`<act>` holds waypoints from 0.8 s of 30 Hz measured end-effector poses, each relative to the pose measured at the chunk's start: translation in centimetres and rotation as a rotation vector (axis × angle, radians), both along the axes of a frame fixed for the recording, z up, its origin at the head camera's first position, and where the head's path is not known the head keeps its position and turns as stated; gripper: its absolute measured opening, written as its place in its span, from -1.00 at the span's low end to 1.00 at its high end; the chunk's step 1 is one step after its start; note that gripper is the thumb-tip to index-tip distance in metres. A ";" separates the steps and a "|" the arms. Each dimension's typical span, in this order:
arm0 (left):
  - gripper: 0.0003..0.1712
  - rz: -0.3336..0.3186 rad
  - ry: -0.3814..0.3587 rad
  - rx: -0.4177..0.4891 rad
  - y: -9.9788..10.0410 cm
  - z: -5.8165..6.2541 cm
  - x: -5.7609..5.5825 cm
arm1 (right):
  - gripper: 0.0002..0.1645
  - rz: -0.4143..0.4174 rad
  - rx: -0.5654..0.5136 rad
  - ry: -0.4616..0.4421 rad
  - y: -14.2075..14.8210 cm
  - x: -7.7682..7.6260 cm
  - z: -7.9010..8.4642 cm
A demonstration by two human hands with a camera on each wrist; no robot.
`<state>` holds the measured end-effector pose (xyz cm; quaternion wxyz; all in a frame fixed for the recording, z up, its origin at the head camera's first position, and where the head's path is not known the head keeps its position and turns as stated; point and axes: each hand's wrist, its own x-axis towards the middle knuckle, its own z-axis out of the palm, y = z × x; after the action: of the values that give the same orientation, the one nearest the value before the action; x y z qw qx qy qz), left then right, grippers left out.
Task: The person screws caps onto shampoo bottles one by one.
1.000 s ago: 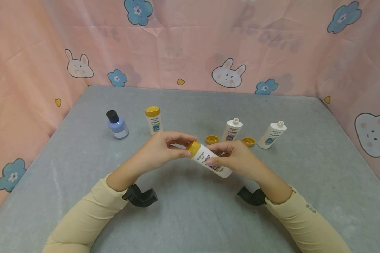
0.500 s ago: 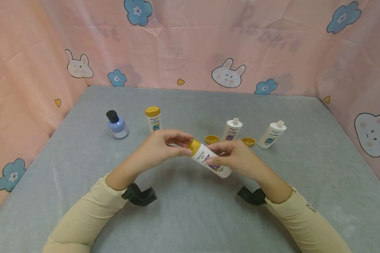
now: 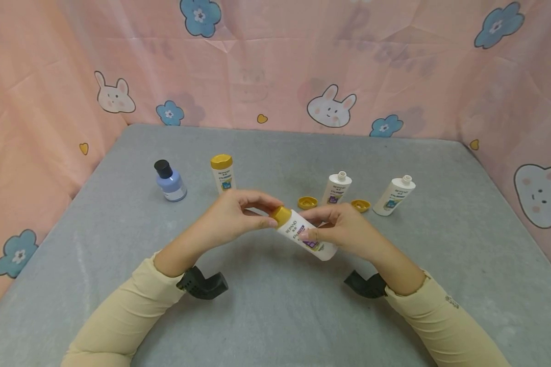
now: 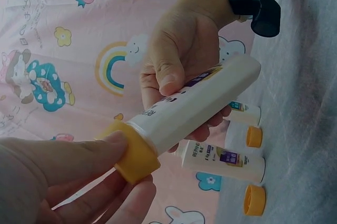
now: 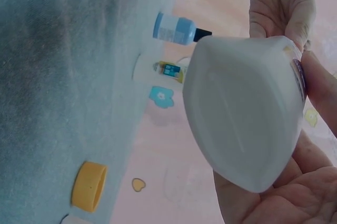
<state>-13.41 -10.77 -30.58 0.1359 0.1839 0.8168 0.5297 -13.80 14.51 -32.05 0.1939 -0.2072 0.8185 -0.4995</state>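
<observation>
A white bottle (image 3: 304, 235) with a purple label is held tilted above the table between both hands. My left hand (image 3: 231, 216) pinches its gold cap (image 3: 282, 215) between thumb and fingers; the left wrist view shows the thumb lying over this cap (image 4: 134, 153). Around the bottle's body my right hand (image 3: 344, 229) is curled, thumb on the label. From the right wrist the bottle's flat base (image 5: 242, 118) fills much of the view, hiding most of the left hand (image 5: 281, 10). Whether the cap is loose on the neck cannot be seen.
Uncapped white bottles stand behind the right hand, one with a purple label (image 3: 336, 188) and one with a blue label (image 3: 393, 195). Two gold caps lie near them, a left cap (image 3: 307, 203) and a right cap (image 3: 360, 206). A capped white bottle (image 3: 223, 176) and a blue bottle (image 3: 171, 186) stand left.
The left fingers shift their grip on the gold cap, loosening slightly and then closing around it again. The bottle has turned a little, its base dipping slightly. The right hand stays nearly still.
</observation>
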 end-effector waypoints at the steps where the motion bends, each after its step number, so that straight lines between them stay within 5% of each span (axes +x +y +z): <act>1: -0.65 -0.002 0.002 0.000 0.0 0.0 0.0 | -0.57 0.002 -0.003 -0.001 0.0 0.0 0.0; 20: -0.65 -0.045 -0.022 0.031 -0.2 0.1 0.1 | -0.57 0.036 -0.031 -0.036 0.1 -0.1 -0.1; 24: -0.50 -0.046 0.005 0.037 -0.2 0.3 0.2 | -0.56 0.018 -0.037 -0.036 0.1 -0.1 -0.1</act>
<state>-13.21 -11.01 -30.24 0.1429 0.2063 0.8028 0.5408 -13.90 14.60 -32.12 0.2091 -0.2090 0.8037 -0.5164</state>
